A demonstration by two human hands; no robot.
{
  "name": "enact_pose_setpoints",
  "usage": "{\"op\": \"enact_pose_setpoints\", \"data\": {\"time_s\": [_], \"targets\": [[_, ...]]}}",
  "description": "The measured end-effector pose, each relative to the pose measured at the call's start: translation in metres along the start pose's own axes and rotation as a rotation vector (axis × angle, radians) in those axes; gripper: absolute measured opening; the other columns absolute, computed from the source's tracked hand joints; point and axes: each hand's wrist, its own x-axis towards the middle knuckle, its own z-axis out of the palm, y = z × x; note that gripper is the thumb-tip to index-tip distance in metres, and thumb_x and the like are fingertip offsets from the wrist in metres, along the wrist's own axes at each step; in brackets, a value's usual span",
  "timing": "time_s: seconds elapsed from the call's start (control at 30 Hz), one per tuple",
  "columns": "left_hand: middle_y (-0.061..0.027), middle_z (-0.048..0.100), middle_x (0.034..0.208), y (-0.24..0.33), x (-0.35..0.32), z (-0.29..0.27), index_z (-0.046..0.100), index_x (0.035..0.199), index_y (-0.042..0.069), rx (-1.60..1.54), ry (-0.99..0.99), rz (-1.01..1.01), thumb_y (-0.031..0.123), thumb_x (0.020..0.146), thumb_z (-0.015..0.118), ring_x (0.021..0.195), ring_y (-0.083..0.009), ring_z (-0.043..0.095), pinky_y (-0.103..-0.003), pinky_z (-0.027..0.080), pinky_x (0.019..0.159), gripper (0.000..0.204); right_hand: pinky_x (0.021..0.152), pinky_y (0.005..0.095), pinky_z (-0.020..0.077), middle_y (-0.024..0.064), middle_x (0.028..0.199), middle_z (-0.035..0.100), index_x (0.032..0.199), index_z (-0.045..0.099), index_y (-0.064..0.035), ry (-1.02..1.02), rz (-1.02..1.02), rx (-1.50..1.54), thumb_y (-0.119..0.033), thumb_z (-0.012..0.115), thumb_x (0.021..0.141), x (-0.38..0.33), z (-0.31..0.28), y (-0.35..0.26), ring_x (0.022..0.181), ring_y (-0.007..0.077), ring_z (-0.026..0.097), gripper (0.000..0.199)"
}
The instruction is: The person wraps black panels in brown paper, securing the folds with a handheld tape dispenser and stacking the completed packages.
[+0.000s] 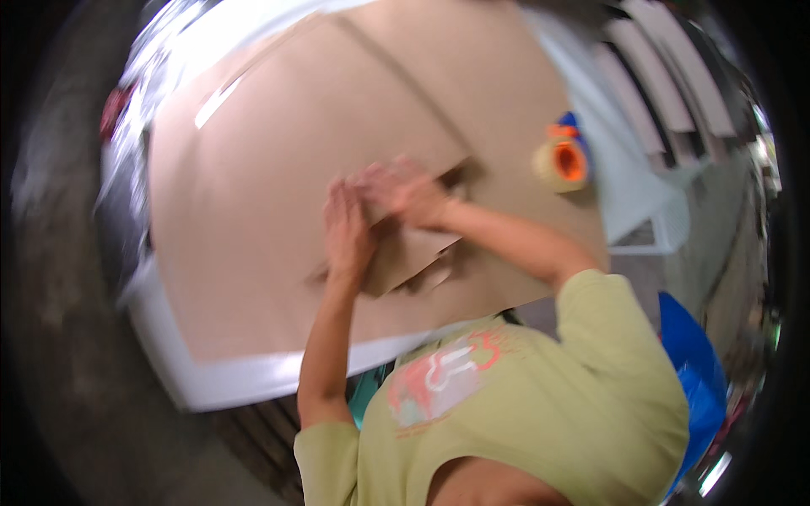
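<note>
A large sheet of brown paper or thin card [270,169] covers most of the table before me. My left hand [347,226] lies on it with fingers stretched out, pointing away from me. Just right of it, my right hand [408,192] presses down with its fingers reaching left, close to the left fingertips; motion blurs it somewhat. Below and between the hands is a smaller folded brown piece [403,260] with raised, uneven edges. I cannot tell whether it is part of the large sheet. Neither hand visibly grips anything.
To the right on the sheet stands a tape dispenser [567,160] in orange and blue with a yellowish roll. Long pale strips [671,72] lie at the far right. Shiny plastic film [135,156] runs along the left edge; a blue bag-like thing [693,367] is at my right side.
</note>
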Motion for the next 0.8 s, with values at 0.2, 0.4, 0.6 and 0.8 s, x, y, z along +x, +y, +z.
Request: {"op": "enact_pose_setpoints", "data": {"time_s": [0.2,0.4,0.6,0.8], "targets": [[-0.0234,0.040,0.135,-0.007,-0.018,0.024,0.039,0.134,0.000,0.041,0.039,-0.016,0.017,0.086,0.051,0.125,-0.0378,0.040,-0.044,0.036,0.102,0.053,0.102,0.0467,0.0333,-0.0061,0.146,0.031,0.135,0.033,-0.0409,-0.005,-0.138,0.194,-0.024,0.046,0.087,-0.047,-0.003,0.110,0.130,0.0146,0.035,0.052],[-0.0237,0.038,0.136,0.009,-0.001,0.018,0.037,0.135,0.000,0.115,-0.013,0.038,0.022,0.090,0.040,0.125,-0.0388,0.040,-0.046,0.037,0.100,0.050,0.105,0.0556,0.0227,-0.0010,0.150,0.022,0.138,0.028,-0.0415,-0.068,-0.040,0.336,-0.024,0.053,0.082,-0.073,-0.002,0.108,0.137,0.0198,0.022,0.064],[-0.0253,0.039,0.135,-0.009,0.000,0.021,0.037,0.134,-0.001,0.106,-0.078,0.057,0.025,0.085,0.047,0.125,-0.0383,0.040,-0.045,0.038,0.098,0.056,0.104,0.0631,0.0160,0.0052,0.148,0.026,0.138,0.031,-0.0344,-0.071,-0.232,0.394,-0.022,0.060,0.076,-0.077,-0.009,0.061,0.136,0.0220,0.025,0.069],[-0.0237,0.042,0.134,-0.009,0.007,0.000,0.040,0.131,-0.002,0.038,-0.197,0.013,0.026,0.083,0.057,0.124,-0.0373,0.042,-0.045,0.039,0.096,0.058,0.102,0.0488,0.0359,0.0001,0.122,0.059,0.108,0.061,-0.0216,0.247,-0.113,0.364,-0.020,0.057,0.077,-0.038,0.041,0.052,0.117,0.0175,0.052,0.031]]}}
